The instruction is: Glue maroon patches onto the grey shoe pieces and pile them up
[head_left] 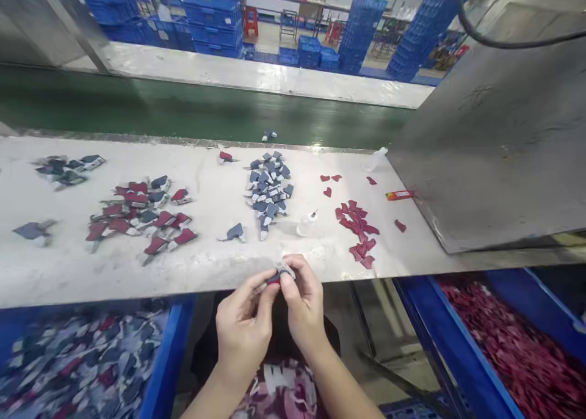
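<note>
My left hand (245, 324) and my right hand (304, 300) meet at the near edge of the white worktable (206, 266). Together their fingertips pinch one small piece (281, 272), grey-blue and white with a bit of dark red. Just beyond my hands lie a pile of grey-blue pieces (269, 190), a single grey-blue piece (235, 232), a small clear glue bottle (306, 223) on its side, and a scatter of dark red pieces (358, 229). A heap of joined red-and-grey pieces (141, 214) sits to the left.
A blue bin (171, 352) of mixed grey and red pieces stands below the table on my left, and a blue bin (462, 358) of red pieces on my right. A grey metal housing (494, 132) covers the table's right end. A green conveyor belt (183, 110) runs behind.
</note>
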`<action>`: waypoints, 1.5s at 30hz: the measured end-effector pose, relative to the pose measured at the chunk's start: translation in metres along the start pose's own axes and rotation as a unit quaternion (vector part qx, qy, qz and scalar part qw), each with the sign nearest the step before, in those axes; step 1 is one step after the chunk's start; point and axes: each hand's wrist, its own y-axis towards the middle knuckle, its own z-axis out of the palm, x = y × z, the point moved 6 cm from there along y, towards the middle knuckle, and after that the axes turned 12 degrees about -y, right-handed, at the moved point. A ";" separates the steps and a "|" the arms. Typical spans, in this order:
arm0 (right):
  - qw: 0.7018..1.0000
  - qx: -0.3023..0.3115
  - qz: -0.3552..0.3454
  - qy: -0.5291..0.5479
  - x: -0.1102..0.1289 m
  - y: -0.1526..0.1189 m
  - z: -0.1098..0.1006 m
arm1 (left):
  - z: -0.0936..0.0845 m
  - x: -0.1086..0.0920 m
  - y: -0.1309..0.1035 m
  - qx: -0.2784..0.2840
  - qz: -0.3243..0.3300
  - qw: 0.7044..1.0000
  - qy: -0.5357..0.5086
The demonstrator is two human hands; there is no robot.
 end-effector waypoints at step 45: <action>0.996 0.080 -0.045 0.021 0.003 0.009 0.002 | -0.010 -0.013 0.010 -0.012 -0.014 1.000 -0.013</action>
